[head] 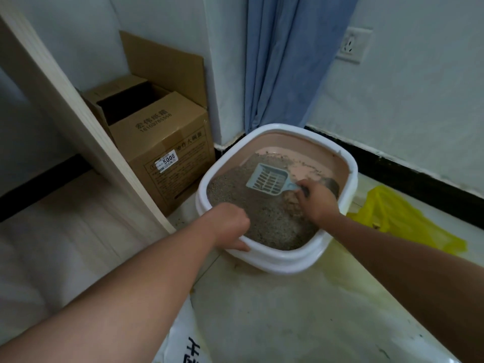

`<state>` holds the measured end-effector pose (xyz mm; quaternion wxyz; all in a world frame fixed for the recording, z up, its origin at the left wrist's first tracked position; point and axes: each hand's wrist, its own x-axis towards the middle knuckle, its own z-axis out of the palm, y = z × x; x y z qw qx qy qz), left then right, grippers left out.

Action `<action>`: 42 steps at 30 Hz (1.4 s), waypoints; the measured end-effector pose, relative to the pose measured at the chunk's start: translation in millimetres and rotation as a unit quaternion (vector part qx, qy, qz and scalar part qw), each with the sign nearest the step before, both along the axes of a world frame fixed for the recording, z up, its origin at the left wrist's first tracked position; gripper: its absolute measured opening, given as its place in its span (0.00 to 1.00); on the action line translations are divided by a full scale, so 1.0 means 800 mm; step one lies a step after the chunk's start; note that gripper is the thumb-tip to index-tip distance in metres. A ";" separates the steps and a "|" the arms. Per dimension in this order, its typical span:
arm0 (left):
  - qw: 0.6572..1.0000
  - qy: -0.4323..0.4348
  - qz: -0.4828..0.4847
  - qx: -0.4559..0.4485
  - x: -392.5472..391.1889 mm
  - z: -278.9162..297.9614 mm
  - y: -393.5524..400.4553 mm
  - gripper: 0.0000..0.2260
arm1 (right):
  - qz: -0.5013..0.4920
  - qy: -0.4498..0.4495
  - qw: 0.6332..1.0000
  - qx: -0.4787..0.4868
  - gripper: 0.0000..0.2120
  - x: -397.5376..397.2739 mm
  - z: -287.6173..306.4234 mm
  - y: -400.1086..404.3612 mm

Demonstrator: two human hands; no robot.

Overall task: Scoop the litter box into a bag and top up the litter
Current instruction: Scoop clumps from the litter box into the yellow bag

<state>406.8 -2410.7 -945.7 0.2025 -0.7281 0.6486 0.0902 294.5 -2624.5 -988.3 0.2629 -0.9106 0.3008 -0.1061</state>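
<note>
Scoop (269,183) in right hand (315,203), over litter (264,218)

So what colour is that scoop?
Pale grey-blue scoop, seen in the head view.

Floor (275,310): pale, stained yellowish, scattered with dark specks; fills the lower frame.
Litter box (282,260): white rim, pink inside, at centre, in the wall corner.
Cardboard box (167,153): centre left, just beside the litter box, flaps open.
Yellow bag (408,221): lies flat, right of the litter box.
White printed sack (180,339): bottom centre, partly cut off.
Wooden board (78,119): stands slanting, left.
</note>
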 end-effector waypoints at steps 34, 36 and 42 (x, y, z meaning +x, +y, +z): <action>0.904 0.275 0.141 -0.294 -0.179 -0.015 -0.247 0.21 | -0.224 0.022 0.973 -0.058 0.11 -0.324 0.075 -0.096; 0.923 0.239 0.138 -0.269 -0.195 -0.018 -0.258 0.22 | -0.226 0.039 0.971 -0.065 0.11 -0.340 0.076 -0.097; 0.934 0.216 0.103 -0.267 -0.209 -0.022 -0.269 0.17 | -0.228 0.092 0.967 -0.060 0.12 -0.372 0.070 -0.099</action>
